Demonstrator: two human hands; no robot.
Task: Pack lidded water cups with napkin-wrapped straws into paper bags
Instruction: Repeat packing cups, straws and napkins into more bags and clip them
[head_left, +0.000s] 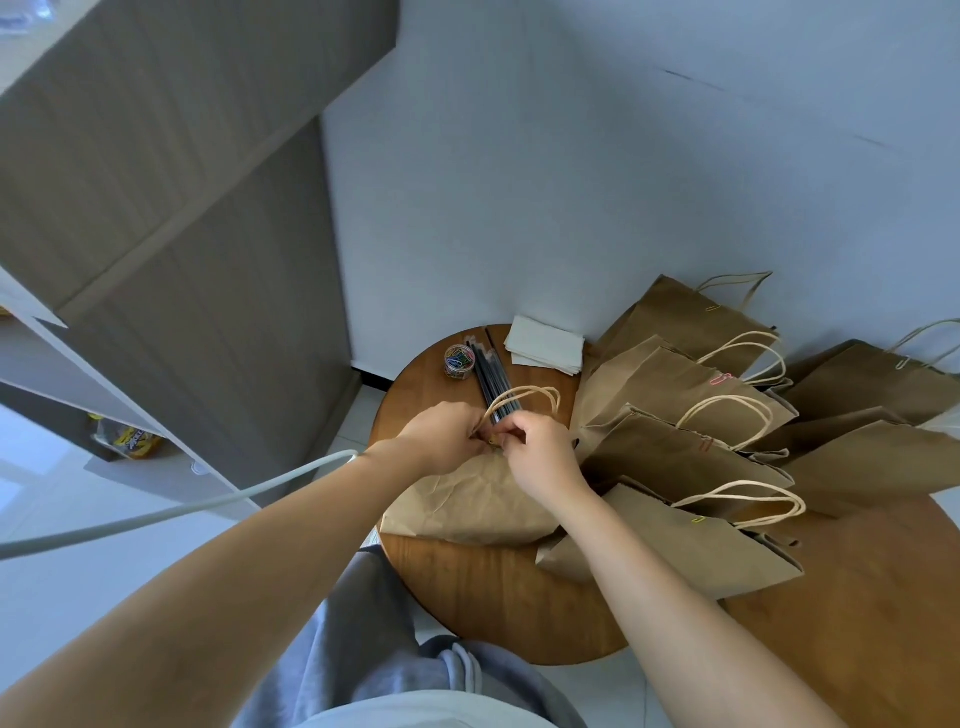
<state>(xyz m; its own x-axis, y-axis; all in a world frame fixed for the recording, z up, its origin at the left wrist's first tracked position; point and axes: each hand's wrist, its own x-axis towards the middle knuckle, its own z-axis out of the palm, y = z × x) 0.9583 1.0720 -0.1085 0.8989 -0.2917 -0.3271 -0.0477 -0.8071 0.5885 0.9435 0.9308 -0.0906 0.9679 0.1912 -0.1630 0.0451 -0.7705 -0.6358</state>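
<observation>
The paper bag (478, 501) I'm working on lies flat on the round wooden table (498, 592), its folded top edge under my fingers and its twine handles (524, 397) looping away from me. My left hand (441, 439) and my right hand (540, 452) both pinch that top edge, fingers curled on it. Beyond the handles lie black straws (491, 376), a small jar of coloured paper clips (458, 360) and a stack of white napkins (545, 345). More closed bags (691, 457) are piled to my right
</observation>
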